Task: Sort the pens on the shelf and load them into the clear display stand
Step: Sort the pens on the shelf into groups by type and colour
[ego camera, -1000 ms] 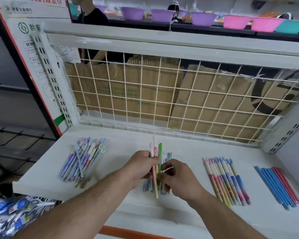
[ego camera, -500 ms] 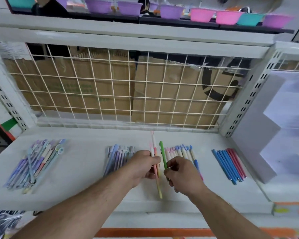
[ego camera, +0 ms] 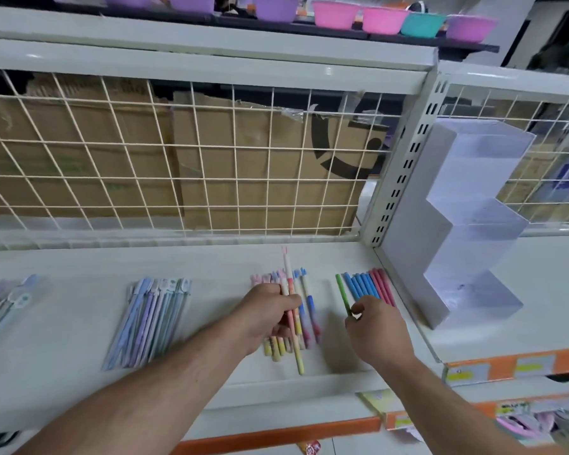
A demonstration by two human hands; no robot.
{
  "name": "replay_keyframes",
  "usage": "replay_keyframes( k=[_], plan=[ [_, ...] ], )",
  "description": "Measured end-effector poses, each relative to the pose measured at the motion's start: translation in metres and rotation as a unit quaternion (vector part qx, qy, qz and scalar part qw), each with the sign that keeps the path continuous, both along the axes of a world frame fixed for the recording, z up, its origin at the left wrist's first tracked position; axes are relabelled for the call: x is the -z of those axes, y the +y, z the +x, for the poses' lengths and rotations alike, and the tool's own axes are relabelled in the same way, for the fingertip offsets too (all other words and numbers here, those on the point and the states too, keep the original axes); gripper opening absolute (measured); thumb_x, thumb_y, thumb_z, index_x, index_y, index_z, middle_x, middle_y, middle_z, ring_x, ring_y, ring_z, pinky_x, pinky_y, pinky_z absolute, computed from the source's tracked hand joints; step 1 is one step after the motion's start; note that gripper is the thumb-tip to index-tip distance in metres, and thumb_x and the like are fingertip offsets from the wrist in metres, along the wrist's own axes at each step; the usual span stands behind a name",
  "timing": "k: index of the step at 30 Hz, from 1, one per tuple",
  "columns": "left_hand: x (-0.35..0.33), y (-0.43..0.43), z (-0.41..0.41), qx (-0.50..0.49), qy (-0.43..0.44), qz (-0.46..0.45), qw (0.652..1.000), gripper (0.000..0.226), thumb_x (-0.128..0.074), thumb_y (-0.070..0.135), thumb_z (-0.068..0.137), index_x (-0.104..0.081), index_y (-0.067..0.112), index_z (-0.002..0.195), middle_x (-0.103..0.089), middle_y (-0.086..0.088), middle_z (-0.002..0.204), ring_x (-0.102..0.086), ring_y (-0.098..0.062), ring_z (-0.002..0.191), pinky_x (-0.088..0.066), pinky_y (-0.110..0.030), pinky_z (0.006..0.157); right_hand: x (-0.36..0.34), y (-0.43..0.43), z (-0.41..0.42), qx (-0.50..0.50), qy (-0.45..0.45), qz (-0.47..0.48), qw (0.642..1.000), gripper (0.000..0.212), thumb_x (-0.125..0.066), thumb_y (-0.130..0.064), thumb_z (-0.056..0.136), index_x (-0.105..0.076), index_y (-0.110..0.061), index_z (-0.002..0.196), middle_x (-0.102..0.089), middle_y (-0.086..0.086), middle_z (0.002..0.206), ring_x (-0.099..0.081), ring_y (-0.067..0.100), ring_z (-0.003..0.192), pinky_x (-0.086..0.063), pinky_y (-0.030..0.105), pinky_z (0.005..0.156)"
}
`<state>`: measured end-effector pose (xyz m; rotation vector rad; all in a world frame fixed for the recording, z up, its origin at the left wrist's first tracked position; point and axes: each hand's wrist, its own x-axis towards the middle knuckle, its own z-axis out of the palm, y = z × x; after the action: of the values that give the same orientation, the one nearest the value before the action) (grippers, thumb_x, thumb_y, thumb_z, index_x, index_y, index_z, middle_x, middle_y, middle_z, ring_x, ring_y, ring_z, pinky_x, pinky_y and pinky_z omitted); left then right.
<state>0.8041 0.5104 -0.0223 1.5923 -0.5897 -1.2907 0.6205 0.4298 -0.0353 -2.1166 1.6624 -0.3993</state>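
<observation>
My left hand grips pink-and-yellow pens upright over a row of pink, yellow and blue pens lying on the white shelf. My right hand pinches the lower end of a green pen, which lies just left of a group of blue and red pens. The clear stepped display stand stands on the neighbouring shelf to the right, with no pens visible in it.
A pile of pastel blue and purple pens lies left of centre, and another pen pile at the far left edge. A wire grid back panel with cardboard behind it closes the rear. A perforated upright post divides the two shelves.
The view has swung to the right, bringing the display stand into sight. My right hand has carried the green pen away from the left hand's bundle to beside the blue and red pens.
</observation>
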Motion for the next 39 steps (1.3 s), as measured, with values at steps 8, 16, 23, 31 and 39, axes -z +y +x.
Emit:
replay_keyframes(
  k=[8,16,23,31,39],
  plan=[
    [0.005,-0.013,-0.006,-0.003,-0.007,0.013,1.0,0.02,-0.059,0.013,0.097,-0.065,-0.004,0.106,-0.064,-0.015,0.074,-0.059,-0.026,0.063,-0.047,-0.027,0.047,0.0,-0.024,-0.022,0.005,0.045,-0.037,0.998,0.012,-0.055,-0.012,0.092,-0.064,-0.016,0.098,-0.062,0.003,0.078,-0.06,0.024,0.071,-0.051,0.032,0.062],
    [0.005,-0.018,-0.007,-0.008,0.0,0.007,1.0,0.012,-0.061,0.012,0.097,-0.066,0.0,0.097,-0.06,-0.012,0.071,-0.057,-0.025,0.06,-0.046,-0.028,0.047,0.005,-0.023,-0.018,-0.036,0.038,-0.053,0.997,0.007,-0.058,-0.015,0.09,-0.064,-0.019,0.092,-0.056,-0.004,0.072,-0.054,0.02,0.067,-0.04,0.029,0.053],
    [0.004,-0.012,0.0,-0.007,0.006,0.003,1.0,0.017,-0.061,0.012,0.096,-0.066,-0.003,0.104,-0.064,-0.015,0.076,-0.06,-0.027,0.064,-0.046,-0.029,0.049,0.012,-0.022,-0.01,-0.037,0.081,-0.064,0.994,0.007,-0.053,-0.015,0.094,-0.057,-0.019,0.09,-0.048,-0.008,0.069,-0.048,0.014,0.061,-0.031,0.026,0.051],
    [-0.003,0.008,0.015,-0.012,0.004,-0.013,1.0,0.007,-0.065,0.012,0.094,-0.069,0.005,0.094,-0.066,-0.008,0.067,-0.061,-0.019,0.055,-0.046,-0.027,0.047,-0.002,-0.001,0.015,-0.072,-0.056,-0.009,0.996,0.012,-0.064,-0.02,0.092,-0.063,-0.021,0.08,-0.064,-0.008,0.068,-0.058,0.006,0.06,-0.042,0.018,0.05],
    [-0.007,0.041,0.041,-0.014,0.021,-0.028,0.999,0.003,-0.068,0.011,0.092,-0.071,0.009,0.091,-0.07,-0.007,0.073,-0.061,-0.017,0.06,-0.045,-0.025,0.047,-0.028,0.054,0.072,-0.156,-0.279,0.218,0.922,0.016,-0.079,-0.021,0.087,-0.066,-0.013,0.091,-0.066,-0.001,0.061,-0.049,0.005,0.039,-0.038,0.018,0.039]
  ],
)
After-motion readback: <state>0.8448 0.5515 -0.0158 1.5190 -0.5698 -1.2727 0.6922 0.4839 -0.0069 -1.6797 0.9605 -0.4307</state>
